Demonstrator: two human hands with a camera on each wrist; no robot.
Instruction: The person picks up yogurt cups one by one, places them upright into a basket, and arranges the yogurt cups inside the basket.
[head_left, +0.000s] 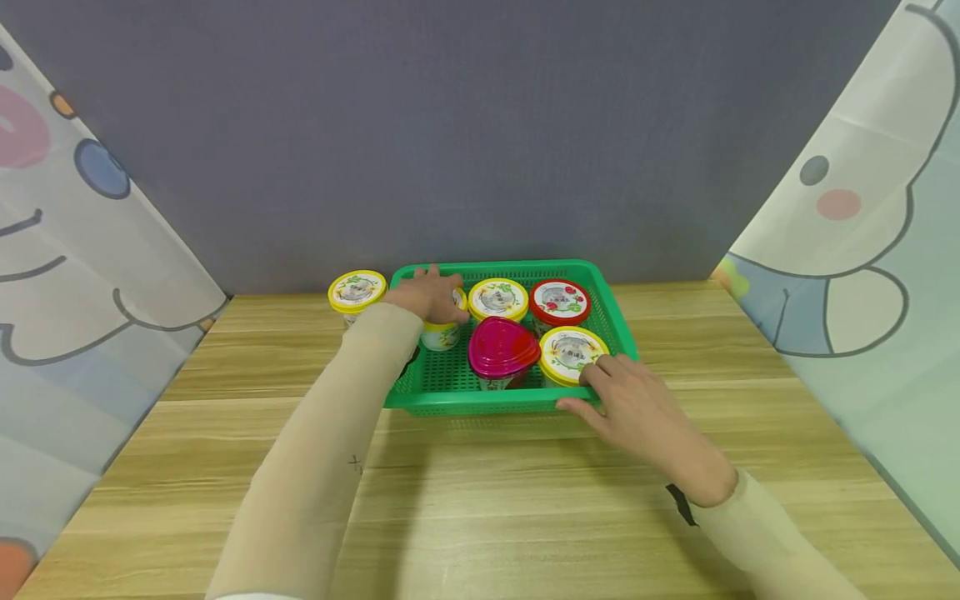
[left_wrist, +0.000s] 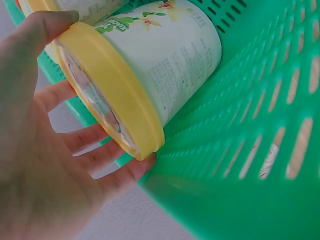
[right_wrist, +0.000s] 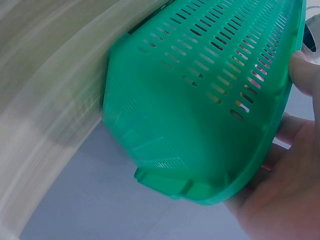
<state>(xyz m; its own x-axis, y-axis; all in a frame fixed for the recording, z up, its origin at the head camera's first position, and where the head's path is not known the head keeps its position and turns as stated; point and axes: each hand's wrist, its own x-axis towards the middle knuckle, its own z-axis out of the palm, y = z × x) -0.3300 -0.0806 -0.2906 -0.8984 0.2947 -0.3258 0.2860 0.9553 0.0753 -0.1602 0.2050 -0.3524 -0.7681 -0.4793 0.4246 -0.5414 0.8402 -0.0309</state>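
Note:
My left hand (head_left: 426, 297) reaches into the back left of a green plastic basket (head_left: 480, 397). There it holds a white paper tub (left_wrist: 172, 55) with a yellow lid (left_wrist: 117, 82), thumb and fingertips spread round the lid's rim. This tub stands inside, close to the basket's left wall. At the front right corner my right hand (head_left: 641, 408) grips the basket's rim, thumb outside and fingers over the edge. Beside that hand, inside, is another yellow-lidded tub (head_left: 573, 353). A tub with a magenta, rounded-triangular lid (head_left: 502, 347) stands at the front middle.
Along the basket's back are a yellow-lidded tub (head_left: 498, 298) and a red-lidded tub (head_left: 559, 302). One more yellow-lidded tub (head_left: 357, 290) stands outside, left of the basket, on the wooden table (head_left: 480, 517). A grey panel (head_left: 480, 133) rises directly behind; printed cloths flank both sides.

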